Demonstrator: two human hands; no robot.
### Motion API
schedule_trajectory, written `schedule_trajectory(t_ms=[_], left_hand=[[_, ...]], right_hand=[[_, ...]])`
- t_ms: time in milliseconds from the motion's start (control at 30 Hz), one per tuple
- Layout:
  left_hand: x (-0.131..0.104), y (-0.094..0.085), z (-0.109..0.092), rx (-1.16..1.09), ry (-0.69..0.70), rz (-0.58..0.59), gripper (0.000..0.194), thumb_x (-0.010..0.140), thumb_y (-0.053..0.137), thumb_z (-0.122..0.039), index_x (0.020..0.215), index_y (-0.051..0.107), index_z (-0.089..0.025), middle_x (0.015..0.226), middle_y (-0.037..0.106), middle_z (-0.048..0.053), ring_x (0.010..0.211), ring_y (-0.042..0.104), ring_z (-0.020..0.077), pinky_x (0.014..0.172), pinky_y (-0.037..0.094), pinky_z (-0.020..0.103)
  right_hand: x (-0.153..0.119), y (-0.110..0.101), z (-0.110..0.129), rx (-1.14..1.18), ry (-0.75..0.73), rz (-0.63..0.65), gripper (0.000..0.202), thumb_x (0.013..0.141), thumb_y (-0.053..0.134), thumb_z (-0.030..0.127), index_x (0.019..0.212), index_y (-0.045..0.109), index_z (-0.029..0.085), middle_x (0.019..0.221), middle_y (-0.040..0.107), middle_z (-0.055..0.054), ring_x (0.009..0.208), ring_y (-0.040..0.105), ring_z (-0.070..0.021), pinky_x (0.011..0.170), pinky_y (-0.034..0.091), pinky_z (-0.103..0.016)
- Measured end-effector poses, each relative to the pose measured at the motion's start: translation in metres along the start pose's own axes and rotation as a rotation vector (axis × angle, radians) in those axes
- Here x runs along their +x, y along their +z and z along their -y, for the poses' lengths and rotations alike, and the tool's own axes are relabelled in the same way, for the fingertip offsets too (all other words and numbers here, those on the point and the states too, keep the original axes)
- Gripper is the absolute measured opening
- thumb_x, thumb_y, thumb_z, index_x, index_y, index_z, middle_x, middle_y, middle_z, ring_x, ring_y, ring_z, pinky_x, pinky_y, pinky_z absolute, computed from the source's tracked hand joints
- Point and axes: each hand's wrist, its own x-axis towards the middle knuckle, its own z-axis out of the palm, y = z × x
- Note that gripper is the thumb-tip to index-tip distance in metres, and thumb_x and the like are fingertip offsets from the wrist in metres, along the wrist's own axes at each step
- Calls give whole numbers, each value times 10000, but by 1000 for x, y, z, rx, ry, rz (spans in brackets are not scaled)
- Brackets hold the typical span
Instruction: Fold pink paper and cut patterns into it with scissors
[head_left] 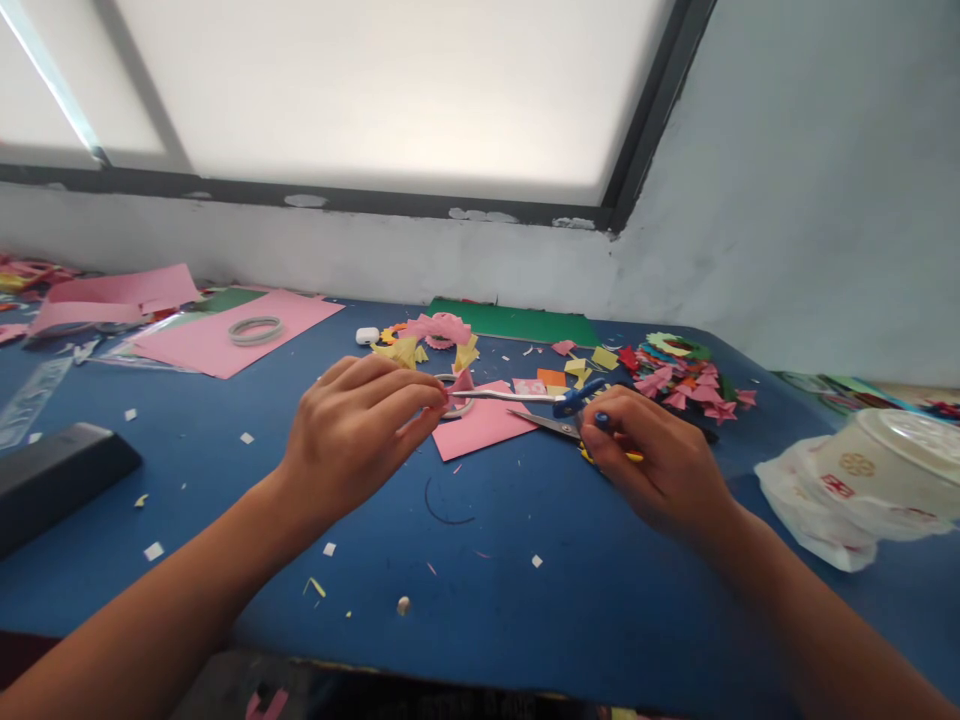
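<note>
My right hand [652,455] is closed around the blue handles of a pair of scissors [517,397], whose blades point left. The blade tips reach a small pink paper piece [463,380] at the fingertips of my left hand [360,430], which is pinched shut on it. How the blades meet the paper is partly hidden by my fingers. Below them on the table lie a pink paper sheet [487,425] and a second pair of scissors [551,423] with yellow handles. Behind my left hand rests a pink and yellow paper ring [437,330].
Colourful folded paper pieces [686,375] are heaped at the right, near a bagged white container [892,470]. A tape roll [255,330] sits on pink sheets [202,345] at the left. A dark box-like object [64,475] stands nearer. Paper scraps dot the blue table [540,620].
</note>
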Motion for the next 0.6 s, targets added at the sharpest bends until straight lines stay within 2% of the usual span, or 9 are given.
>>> schedule_trajectory(t_ms=[133, 300, 467, 600], left_hand=[[-2, 0, 1, -9, 20, 5, 63, 768, 611, -187, 793, 604, -245, 797, 710, -42, 745, 632, 139, 649, 458, 296], [-3, 1, 2, 9, 84, 34, 87, 772, 608, -173, 824, 609, -243, 820, 712, -39, 764, 627, 137, 678, 446, 292], [-4, 2, 0, 45, 158, 72, 110, 777, 598, -154, 845, 607, -240, 865, 708, -46, 786, 612, 140, 717, 441, 300], [-5, 4, -1, 47, 203, 135, 128, 794, 577, -148, 874, 610, -242, 904, 701, -51, 817, 598, 141, 724, 433, 295]], right_hand=[[-1, -1, -4, -55, 101, 111, 152, 909, 327, 310, 844, 422, 211, 652, 543, -4, 527, 487, -118, 522, 365, -244], [-1, -5, -7, -78, 142, 132, 184, 911, 317, 349, 860, 418, 205, 618, 558, -1, 506, 517, -129, 491, 328, -236], [0, -11, -6, -92, 113, 140, 152, 906, 331, 328, 847, 411, 213, 599, 525, 12, 490, 496, -123, 478, 298, -231], [1, -15, -6, -140, 35, 131, 154, 904, 333, 301, 788, 387, 217, 561, 467, 29, 431, 411, -100, 464, 273, -232]])
